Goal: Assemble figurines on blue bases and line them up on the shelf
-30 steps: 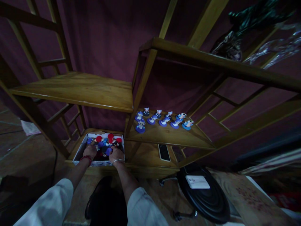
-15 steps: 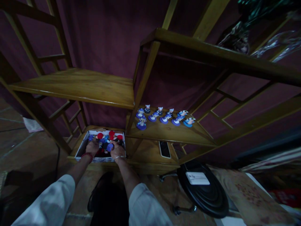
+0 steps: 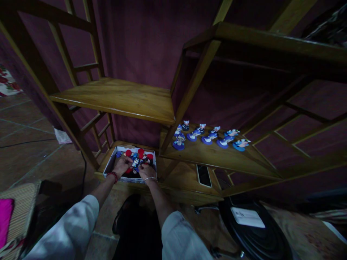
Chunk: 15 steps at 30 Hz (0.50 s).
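Observation:
Both my hands are over a shallow white cardboard box (image 3: 107,167) filled with small figurines in red, blue, white and black. Between my fingertips is a white-and-blue figurine (image 3: 135,163). My left hand (image 3: 122,166), with a red bead bracelet at the wrist, is closed with its fingertips at the figurine's left side. From the right, my right hand (image 3: 147,171), wearing a silver bangle, has bent fingers closed at its lower edge. The exact grip is too small and dark to make out fully. Red round bases (image 3: 141,152) show behind the hands.
Several figurines on purple, black and blue bases (image 3: 208,138) stand in rows on the wooden shelf (image 3: 200,155) at right. Below lies a phone (image 3: 204,176). An upper shelf board (image 3: 116,97) overhangs the box. A black stool (image 3: 252,231) stands at lower right.
The purple round base seen at my right fingers has turned out of sight; a figurine's white-and-blue body now shows between my hands, which are closer together. The view has swung left.

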Tool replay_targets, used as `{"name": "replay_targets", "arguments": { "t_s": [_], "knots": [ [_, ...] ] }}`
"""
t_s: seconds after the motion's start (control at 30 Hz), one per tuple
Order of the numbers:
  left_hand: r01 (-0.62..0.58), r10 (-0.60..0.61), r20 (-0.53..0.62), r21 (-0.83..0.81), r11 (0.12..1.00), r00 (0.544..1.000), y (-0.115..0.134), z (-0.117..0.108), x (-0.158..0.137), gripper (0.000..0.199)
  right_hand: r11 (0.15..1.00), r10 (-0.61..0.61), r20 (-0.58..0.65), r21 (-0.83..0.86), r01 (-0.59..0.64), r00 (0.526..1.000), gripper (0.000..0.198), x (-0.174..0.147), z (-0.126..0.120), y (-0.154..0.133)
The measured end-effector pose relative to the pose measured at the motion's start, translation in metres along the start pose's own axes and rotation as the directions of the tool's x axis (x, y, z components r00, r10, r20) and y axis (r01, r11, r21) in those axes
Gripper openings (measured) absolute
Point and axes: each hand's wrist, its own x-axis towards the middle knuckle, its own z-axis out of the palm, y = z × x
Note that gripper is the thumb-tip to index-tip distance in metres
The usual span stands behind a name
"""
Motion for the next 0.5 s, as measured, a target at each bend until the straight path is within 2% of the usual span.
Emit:
{"name": "replay_targets", "arguments": {
  "t_s": [0.07, 0.13, 0.27, 0.4, 0.5],
  "knots": [
    [-0.031, 0.033, 0.055, -0.032, 0.999, 0.998, -0.001, -0.001, -0.002, 0.004, 1.0, 0.01, 0.009, -0.004, -0.01, 1.0, 0.046, -0.002, -0.003, -0.003],
    [-0.053, 0.059, 0.104, -0.063, 0.997, 0.993, 0.0, -0.002, -0.005, 0.006, 1.0, 0.006, 0.02, -0.003, -0.006, 1.0, 0.052, -0.005, -0.006, -0.005],
    [-0.083, 0.101, 0.182, -0.103, 0.991, 0.978, 0.004, -0.003, -0.01, 0.012, 1.0, 0.006, 0.005, 0.011, -0.006, 1.0, 0.048, -0.009, -0.008, -0.005],
    [-0.098, 0.096, 0.194, 0.003, 0.995, 0.976, 0.008, -0.003, -0.011, 0.014, 0.999, -0.007, -0.043, 0.037, 0.009, 0.999, 0.04, -0.006, -0.002, 0.0],
    [-0.148, 0.128, 0.14, 0.145, 0.978, 0.982, 0.012, -0.003, -0.013, 0.02, 0.985, -0.03, -0.034, 0.168, 0.035, 0.999, 0.038, -0.002, 0.002, 0.005]
  ]
}}
